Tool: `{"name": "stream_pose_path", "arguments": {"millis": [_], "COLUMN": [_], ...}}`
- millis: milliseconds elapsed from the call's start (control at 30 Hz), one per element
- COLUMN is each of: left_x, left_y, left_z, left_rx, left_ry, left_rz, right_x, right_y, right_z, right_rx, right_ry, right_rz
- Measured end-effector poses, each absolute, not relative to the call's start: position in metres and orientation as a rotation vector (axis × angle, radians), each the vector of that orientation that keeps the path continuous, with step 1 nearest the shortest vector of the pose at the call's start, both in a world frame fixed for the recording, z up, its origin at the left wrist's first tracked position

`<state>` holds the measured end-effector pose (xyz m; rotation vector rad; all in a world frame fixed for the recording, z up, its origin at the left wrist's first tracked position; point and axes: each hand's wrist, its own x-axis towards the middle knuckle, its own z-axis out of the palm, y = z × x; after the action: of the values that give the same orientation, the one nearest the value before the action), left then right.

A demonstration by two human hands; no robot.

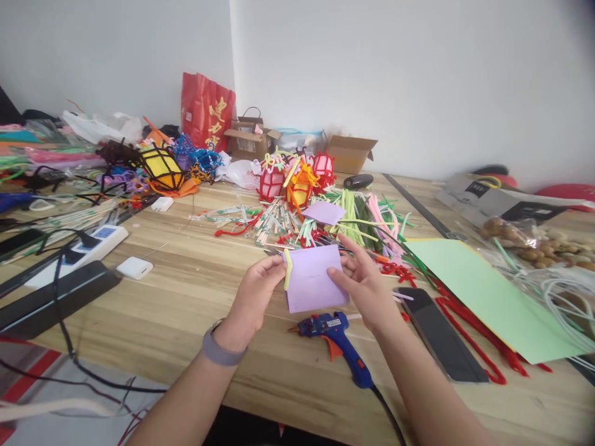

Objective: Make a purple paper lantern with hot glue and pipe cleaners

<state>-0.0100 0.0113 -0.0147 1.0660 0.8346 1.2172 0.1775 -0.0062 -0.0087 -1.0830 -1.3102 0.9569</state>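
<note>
A piece of purple paper (316, 279) is held up between my two hands over the table. Along its left edge runs a short yellow-green pipe cleaner (288, 269). My left hand (258, 288) pinches that edge, with thumb and fingers on the pipe cleaner and the paper. On the other side, my right hand (365, 282) grips the paper's right edge between thumb and fingers, its index finger stretched upward. Just below the paper lies a blue hot glue gun (341, 341), nozzle to the left. Another purple paper piece (324, 212) rests on the craft pile behind.
Pipe cleaners (351, 214) and small lanterns (297, 186) are heaped behind my hands. To the right lie a phone (439, 334) and green paper sheets (488, 291). A power strip (93, 244) and a white charger (134, 267) sit at left. The glue gun's cord (388, 415) runs off the front edge.
</note>
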Motion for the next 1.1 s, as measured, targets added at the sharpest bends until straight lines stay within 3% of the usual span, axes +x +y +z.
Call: {"name": "stream_pose_path", "arguments": {"millis": [233, 567, 967, 1100], "left_x": [-0.016, -0.009, -0.006, -0.006], "left_y": [0.004, -0.002, -0.007, -0.005], "left_z": [-0.013, -0.014, -0.020, -0.023], "left_rx": [1.751, 2.147, 2.237, 2.347], "left_ry": [1.312, 1.318, 1.404, 1.448], "left_rz": [1.297, 1.332, 1.377, 1.245], "right_x": [0.170, 0.165, 0.160, 0.163], "right_y": [-0.009, -0.019, -0.020, -0.021], "right_z": [-0.018, -0.019, -0.016, -0.017], "right_rx": [-1.103, -1.304, -1.238, -1.233], "right_ry": [-1.187, -1.183, -1.073, -1.134], "right_rz": [0.648, 0.205, 0.241, 0.200]}}
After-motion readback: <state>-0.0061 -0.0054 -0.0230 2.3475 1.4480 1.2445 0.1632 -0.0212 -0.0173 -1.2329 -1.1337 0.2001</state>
